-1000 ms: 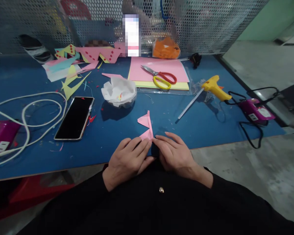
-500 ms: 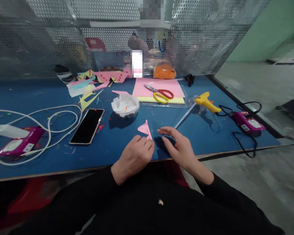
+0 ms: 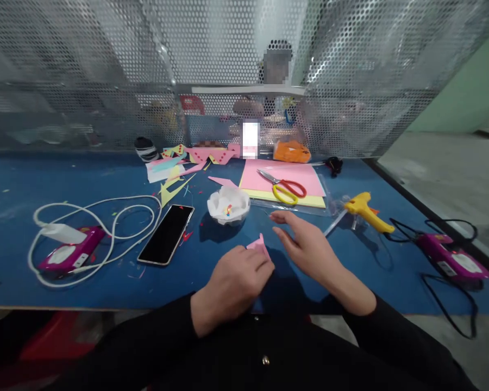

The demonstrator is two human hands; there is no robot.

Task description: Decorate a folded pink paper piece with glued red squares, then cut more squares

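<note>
My left hand is closed around the lower end of a small folded piece of pink paper near the table's front edge. Only the paper's top pokes out past the fingers; the rest is hidden. To its right my right hand hovers with thumb and fingers apart, holding nothing. Beyond the two hands stands a crumpled white paper bowl with small coloured scraps inside. A yellow glue gun lies past my right hand, its clear glue stick pointing towards that hand.
Red-and-yellow scissors rest on pink and yellow sheets. At left lie a phone, a white cable and a purple power strip; another purple strip is at right. Paper cut-outs line a perforated metal screen.
The camera view has tilted up, so the table appears lower and further right. My right hand has moved further over the table. More of the pink paper is covered by my left hand.
</note>
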